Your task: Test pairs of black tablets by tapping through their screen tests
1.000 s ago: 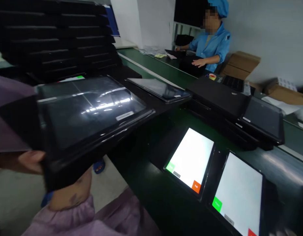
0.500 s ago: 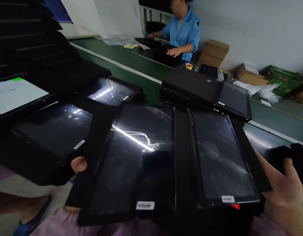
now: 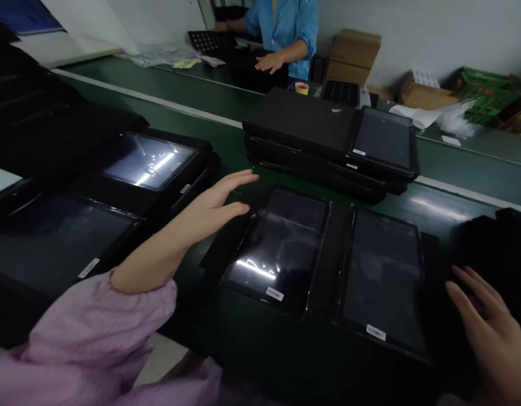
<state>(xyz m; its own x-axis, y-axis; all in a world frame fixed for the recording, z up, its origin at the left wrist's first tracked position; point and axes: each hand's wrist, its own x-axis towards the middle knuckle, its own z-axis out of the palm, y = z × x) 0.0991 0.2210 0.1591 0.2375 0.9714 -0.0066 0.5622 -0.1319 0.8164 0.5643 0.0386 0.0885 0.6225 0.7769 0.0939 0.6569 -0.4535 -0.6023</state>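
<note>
Two dark tablets with white barcode labels, a left tablet [image 3: 281, 242] and a right tablet [image 3: 381, 276], lie side by side on a black tray [image 3: 220, 245] on the green table [image 3: 193, 344]. My left hand [image 3: 218, 206] hovers by the tray's far left corner, fingers stretched and thumb apart, holding nothing. To the right of the tray is my right hand [image 3: 489, 327], its fingers apart and empty; part of it runs out of the picture. Whether its fingertips touch anything dark there, I cannot tell.
More tablets in black trays [image 3: 150, 160] lie at the left, beside a tall black stack [image 3: 27, 107]. Farther back stands a stack of black trays [image 3: 303, 118] with a tablet on top. A co-worker in blue [image 3: 286, 28] works across the table. Dark objects [image 3: 497, 242] stand at right.
The black tray with the two tablets has gone from my hands down onto the table. Both hands have let go of it, and my left hand has moved to its far left side.
</note>
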